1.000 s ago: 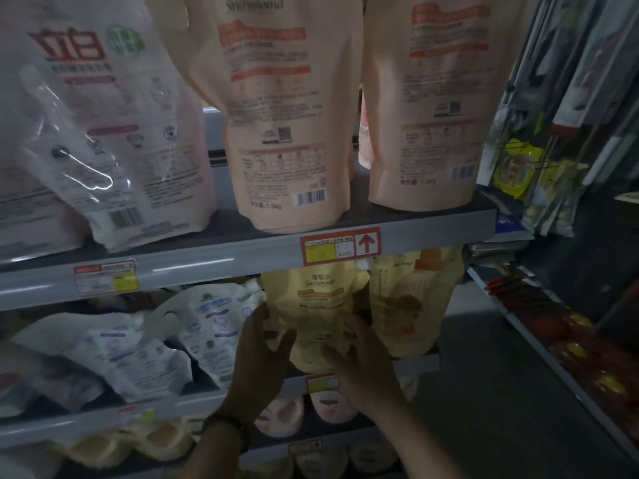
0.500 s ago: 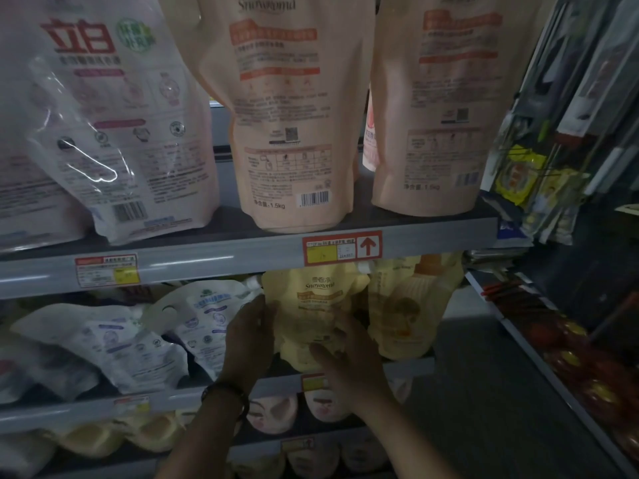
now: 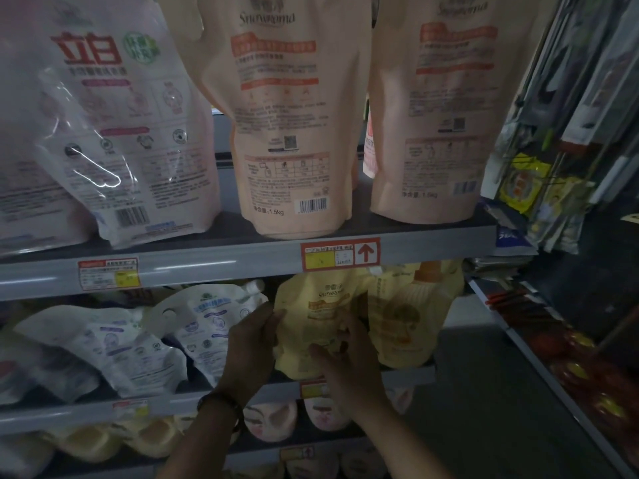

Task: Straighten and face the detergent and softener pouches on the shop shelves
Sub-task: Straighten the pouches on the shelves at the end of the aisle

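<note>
A yellow Snowroma pouch (image 3: 320,305) stands on the middle shelf (image 3: 193,402). My left hand (image 3: 250,344) grips its left edge. My right hand (image 3: 349,354) lies flat on its front, fingers spread. A second yellow pouch (image 3: 408,316) stands just to its right. White pouches (image 3: 204,323) lean and lie slumped to the left. On the upper shelf (image 3: 221,264) stand two peach Snowroma pouches (image 3: 287,126) with their backs showing, and a pink-white pouch (image 3: 114,133) at the left.
Lower shelves hold pale yellow pouches (image 3: 90,444) and pink pouches (image 3: 271,421). Hanging packets (image 3: 539,181) crowd a rack at the right. A low shelf with dark red goods (image 3: 581,371) runs along the right. Red price tags (image 3: 340,254) sit on the shelf edges.
Both hands have moved up onto the yellow pouch: the left closed on its left edge, the right slid over its front. The view drew closer.
</note>
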Demonstrator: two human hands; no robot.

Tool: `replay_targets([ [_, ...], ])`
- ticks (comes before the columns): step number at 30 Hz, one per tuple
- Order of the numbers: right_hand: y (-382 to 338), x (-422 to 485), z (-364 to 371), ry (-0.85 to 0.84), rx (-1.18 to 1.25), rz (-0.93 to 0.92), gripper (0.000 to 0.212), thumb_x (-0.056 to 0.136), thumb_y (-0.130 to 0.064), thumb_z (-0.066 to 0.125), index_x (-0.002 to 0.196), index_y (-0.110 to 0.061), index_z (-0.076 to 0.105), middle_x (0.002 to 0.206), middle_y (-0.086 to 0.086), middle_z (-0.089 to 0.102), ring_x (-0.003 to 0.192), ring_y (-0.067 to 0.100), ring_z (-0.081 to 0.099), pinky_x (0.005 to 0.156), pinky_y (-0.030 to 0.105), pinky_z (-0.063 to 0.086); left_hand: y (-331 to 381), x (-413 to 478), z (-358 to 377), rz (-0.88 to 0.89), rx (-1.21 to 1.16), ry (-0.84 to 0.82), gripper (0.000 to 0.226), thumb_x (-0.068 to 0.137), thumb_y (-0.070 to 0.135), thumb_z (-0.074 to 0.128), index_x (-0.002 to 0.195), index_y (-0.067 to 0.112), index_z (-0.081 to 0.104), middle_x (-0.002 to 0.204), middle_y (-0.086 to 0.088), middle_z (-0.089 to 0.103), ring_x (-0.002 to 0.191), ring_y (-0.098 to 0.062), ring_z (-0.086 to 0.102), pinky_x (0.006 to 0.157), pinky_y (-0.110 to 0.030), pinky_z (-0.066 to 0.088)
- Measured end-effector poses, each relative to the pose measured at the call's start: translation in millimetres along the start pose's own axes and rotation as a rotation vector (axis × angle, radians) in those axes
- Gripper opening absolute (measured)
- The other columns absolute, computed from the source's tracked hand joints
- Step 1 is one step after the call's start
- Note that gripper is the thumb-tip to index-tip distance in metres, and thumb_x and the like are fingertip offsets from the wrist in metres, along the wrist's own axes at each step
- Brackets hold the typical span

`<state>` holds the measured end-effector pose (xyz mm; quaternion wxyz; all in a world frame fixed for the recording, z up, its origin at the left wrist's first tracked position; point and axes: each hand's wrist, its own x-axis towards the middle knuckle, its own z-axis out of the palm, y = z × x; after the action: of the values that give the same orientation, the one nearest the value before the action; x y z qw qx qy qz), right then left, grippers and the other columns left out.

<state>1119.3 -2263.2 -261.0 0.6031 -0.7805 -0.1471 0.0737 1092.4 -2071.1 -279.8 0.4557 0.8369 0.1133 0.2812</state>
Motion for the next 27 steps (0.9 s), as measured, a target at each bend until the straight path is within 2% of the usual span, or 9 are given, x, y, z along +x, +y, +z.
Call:
replay_targets([
  [3,-1.1,-0.2,-1.8,-0.002,0.025,-0.007,0.064,0.084,-0.036,0.078,0.131,-0.064,0.044,0.132,-0.037,0.052,0.121,-0.012,0.052,0.098,0.025,0.050,9.2,-3.3,0.2,0.016,-0.017,0.003,0.031,0.109,0.011,0.058,0.081,0.024,0.062,0.065,0.000,0.060,0.057,-0.009,0.056,0.055,-0.033,0.046],
  [8,-5.5,1.6,0.8,-0.023,0.063,-0.022,0.068,0.085,-0.026,0.084,0.138,-0.050,0.048,0.133,-0.030,0.056,0.116,-0.020,0.052,0.088,0.012,0.045,21.4,-5.1,0.6,-0.010,-0.145,0.000,0.027,0.107,0.000,0.056,0.081,-0.007,0.058,0.064,-0.015,0.053,0.055,-0.005,0.044,0.054,-0.015,0.035],
  [12,-8.7,3.3,2.0,-0.036,0.094,-0.025,0.068,0.087,-0.017,0.082,0.132,-0.053,0.046,0.121,-0.047,0.055,0.112,-0.026,0.051,0.083,0.000,0.043,23.5,-9.1,-0.3,0.094,-0.069,0.005,0.027,0.109,0.010,0.057,0.083,0.008,0.065,0.069,0.013,0.059,0.060,0.000,0.053,0.058,-0.015,0.039],
  [14,-12.3,2.1,5.4,-0.020,0.057,-0.055,0.067,0.085,-0.030,0.082,0.133,-0.056,0.043,0.123,-0.050,0.052,0.119,-0.022,0.050,0.091,0.003,0.042,33.2,-15.1,-0.8,0.134,-0.083,0.001,0.027,0.107,0.019,0.058,0.083,0.012,0.066,0.072,0.012,0.063,0.064,0.000,0.058,0.060,-0.015,0.042],
  [17,-17.0,0.3,11.7,0.001,0.021,-0.086,0.061,0.079,-0.051,0.073,0.133,-0.052,0.045,0.125,-0.038,0.057,0.121,-0.011,0.056,0.101,0.020,0.049,44.1,-27.3,5.3,0.117,-0.148,-0.027,0.034,0.102,-0.007,0.060,0.078,0.017,0.064,0.067,0.017,0.063,0.059,0.001,0.056,0.059,-0.010,0.041],
  [20,-19.0,1.3,13.6,0.008,0.024,-0.116,0.063,0.083,-0.056,0.071,0.140,-0.044,0.049,0.128,-0.029,0.061,0.123,-0.004,0.059,0.104,0.031,0.052,39.5,-33.5,11.4,0.063,-0.257,-0.054,0.024,0.101,-0.011,0.059,0.086,0.004,0.071,0.072,-0.009,0.068,0.062,-0.027,0.060,0.057,-0.025,0.047],
  [22,-21.1,2.3,12.8,0.001,0.021,-0.112,0.064,0.085,-0.061,0.071,0.142,-0.049,0.046,0.132,-0.030,0.059,0.126,-0.004,0.057,0.106,0.032,0.050,34.4,-38.6,12.4,0.072,-0.292,-0.034,0.016,0.102,-0.002,0.063,0.096,0.006,0.075,0.081,-0.006,0.074,0.073,-0.026,0.070,0.063,-0.031,0.057],
  [25,-22.9,3.0,11.2,-0.028,0.027,-0.090,0.068,0.082,-0.066,0.072,0.142,-0.058,0.042,0.136,-0.035,0.055,0.130,-0.007,0.052,0.109,0.032,0.047,37.7,-43.0,12.8,0.086,-0.328,-0.008,0.019,0.102,0.032,0.065,0.101,0.016,0.076,0.091,-0.013,0.076,0.083,-0.040,0.072,0.068,-0.057,0.061],
  [27,-22.4,2.7,12.7,-0.041,0.001,-0.083,0.085,0.075,-0.081,0.072,0.148,-0.056,0.036,0.147,-0.027,0.048,0.137,-0.001,0.047,0.112,0.039,0.046,34.4,-45.7,14.5,0.130,-0.245,0.018,0.023,0.098,0.044,0.066,0.095,0.025,0.077,0.085,-0.007,0.075,0.080,-0.035,0.071,0.067,-0.056,0.059],
])
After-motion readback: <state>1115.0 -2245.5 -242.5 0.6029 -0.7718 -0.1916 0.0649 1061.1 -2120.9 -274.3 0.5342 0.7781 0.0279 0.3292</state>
